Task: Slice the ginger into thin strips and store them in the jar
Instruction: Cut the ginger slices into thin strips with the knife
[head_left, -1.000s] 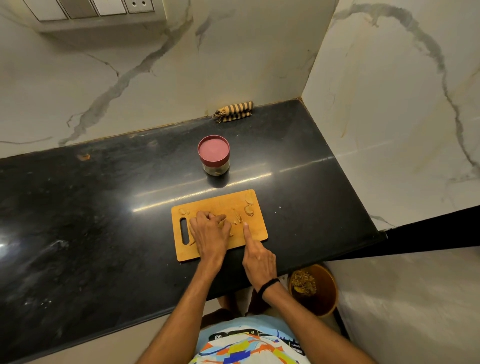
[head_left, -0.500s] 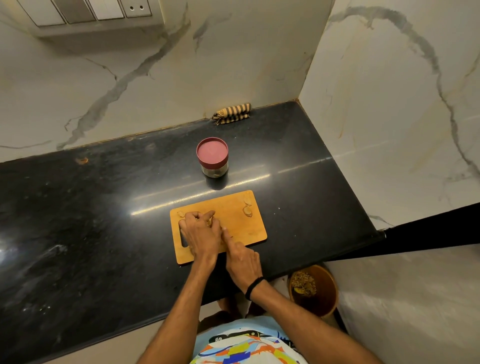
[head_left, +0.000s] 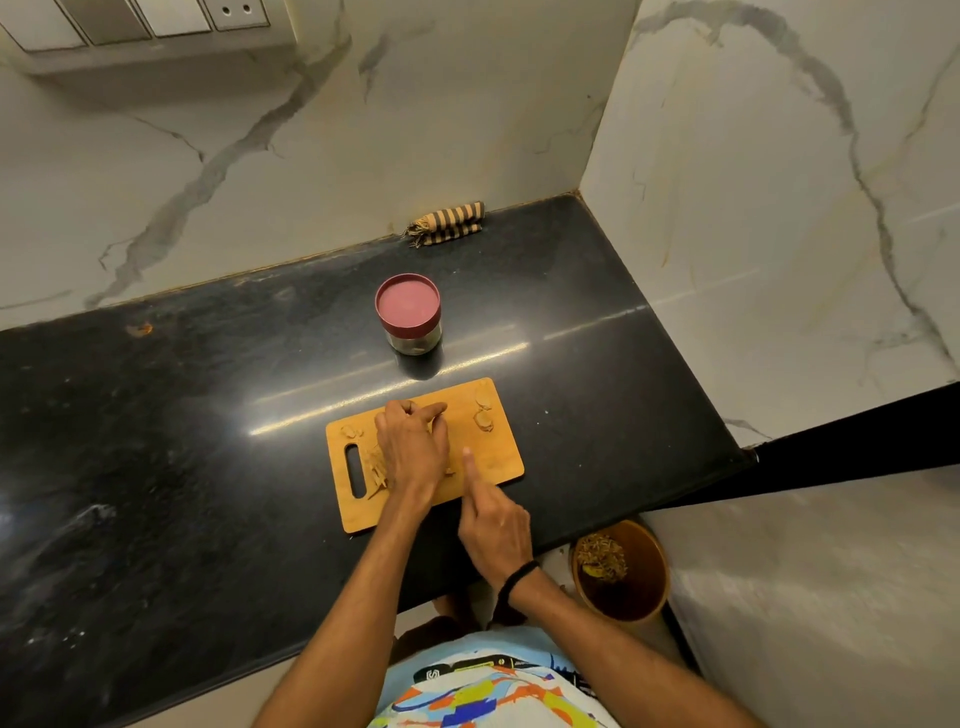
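Note:
A wooden cutting board (head_left: 501, 462) lies on the black counter. My left hand (head_left: 413, 447) rests on its middle with the fingers curled over ginger strips; more thin ginger strips (head_left: 376, 472) lie loose by the handle slot. My right hand (head_left: 491, 517) sits at the board's near edge, its index finger stretched out and touching the wood, holding nothing. Two ginger chunks (head_left: 483, 420) lie at the board's far right corner and a small piece (head_left: 349, 431) at the far left. The glass jar (head_left: 409, 314) stands behind the board with its red lid on. No knife is visible.
The black counter (head_left: 182, 441) ends at marble walls behind and on the right. A striped folded cloth (head_left: 448, 224) lies against the back wall. Below the counter's front edge on the right stands a brown bin (head_left: 623, 577) with scraps.
My right hand slid left against my left hand, then drew back to the right with its index finger out. My left hand shifted slightly further onto the board, fingers curling.

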